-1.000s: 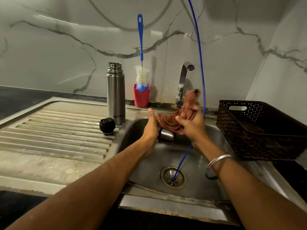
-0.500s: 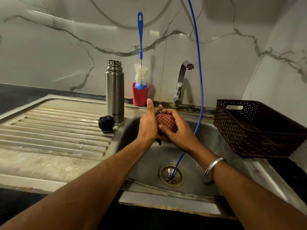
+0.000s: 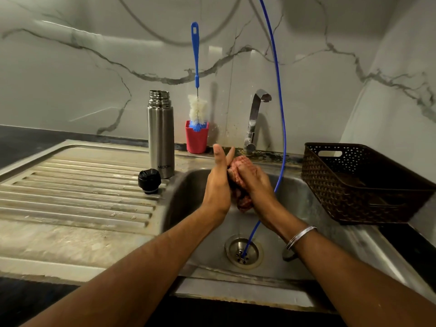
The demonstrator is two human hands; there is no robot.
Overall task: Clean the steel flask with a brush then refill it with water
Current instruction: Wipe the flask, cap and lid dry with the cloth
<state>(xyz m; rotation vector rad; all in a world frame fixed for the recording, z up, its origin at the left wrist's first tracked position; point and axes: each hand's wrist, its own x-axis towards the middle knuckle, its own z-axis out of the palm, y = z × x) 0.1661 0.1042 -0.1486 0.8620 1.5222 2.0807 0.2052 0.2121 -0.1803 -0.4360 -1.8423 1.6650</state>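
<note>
1. Both my hands are over the sink basin (image 3: 295, 204). My right hand (image 3: 256, 185) has its fingers closed around a bunched reddish checked cloth (image 3: 240, 175); my left hand (image 3: 218, 182) presses flat against the cloth, fingers straight and pointing up, clasping nothing. What the cloth wraps, if anything, is hidden.
2. The steel flask (image 3: 161, 135) stands upright and uncapped on the bench at the basin's left rim, well apart from my hands. Its black cap (image 3: 149, 181) lies just beside its base on the ribbed drainboard (image 3: 77, 185).
3. The bottle brush (image 3: 196, 67) stands head-down in a red cup (image 3: 196, 140) just right of the flask, against the wall, untouched. Judgement: brushing and refilling are both yet to do.
4. Risks: reaching left with wet hands could tip the tall, narrow flask, which stands close to the basin edge. The round cap could roll along the ribs. Pulling the long brush out could topple its light cup.
5. A thin blue hose (image 3: 280, 114) hangs past my right wrist into the drain (image 3: 243, 252); my arm could snag it.
6. Surface: worn, stained steel. Room: marble-veined wall, tap (image 3: 253, 119) not running, dark perforated basket (image 3: 354, 185) at right.
</note>
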